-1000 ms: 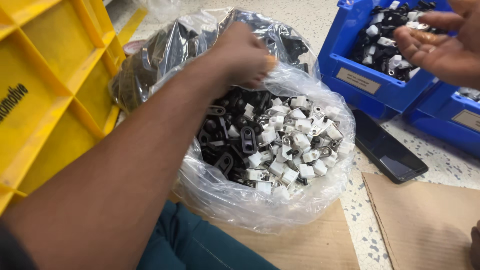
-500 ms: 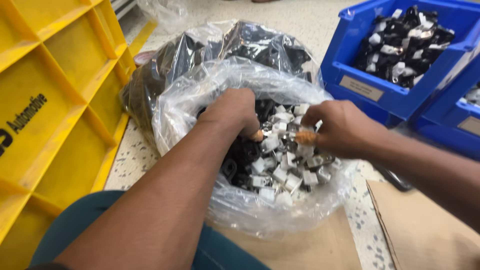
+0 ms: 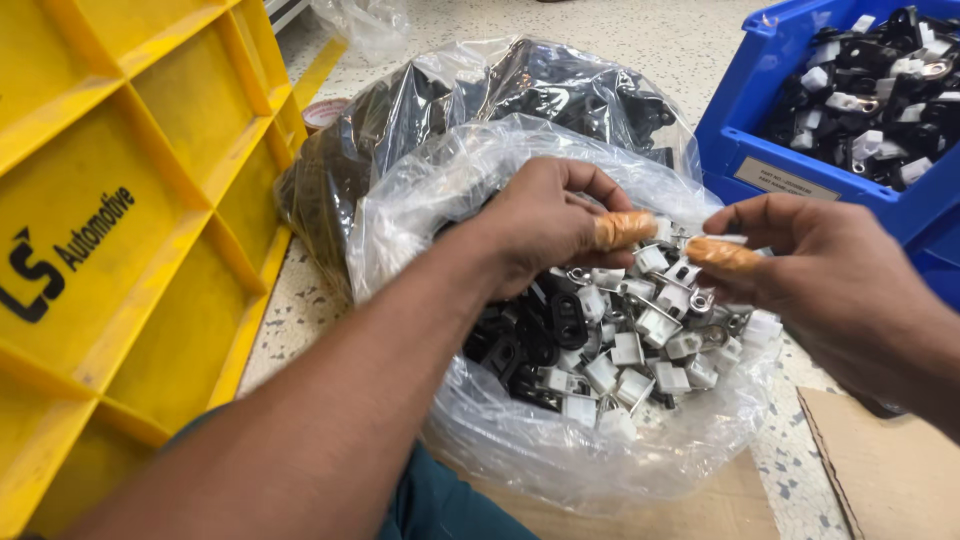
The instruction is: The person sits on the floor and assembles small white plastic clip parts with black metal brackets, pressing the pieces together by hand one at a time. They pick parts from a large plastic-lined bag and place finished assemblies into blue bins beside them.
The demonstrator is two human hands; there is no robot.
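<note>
A clear plastic bag (image 3: 520, 440) lies open in front of me, filled with several small black and white clip parts (image 3: 620, 350). My left hand (image 3: 545, 225) hovers just above the pile with its fingers curled shut around a few parts. Orange tape wraps its thumb. My right hand (image 3: 820, 275) comes in from the right, thumb also taped orange. It pinches a small white and metal part (image 3: 690, 243) right beside the left thumb. The two hands almost touch over the bag's mouth.
A yellow plastic crate (image 3: 130, 230) stands along the left. Behind the open bag lies a second clear bag of black parts (image 3: 470, 100). A blue bin (image 3: 760, 140) with black and white parts sits top right. Brown cardboard (image 3: 890, 470) lies bottom right.
My right hand came from the blue bin down into the bag. Both hands dug into the pile, then rose slightly and now meet above it holding parts.
</note>
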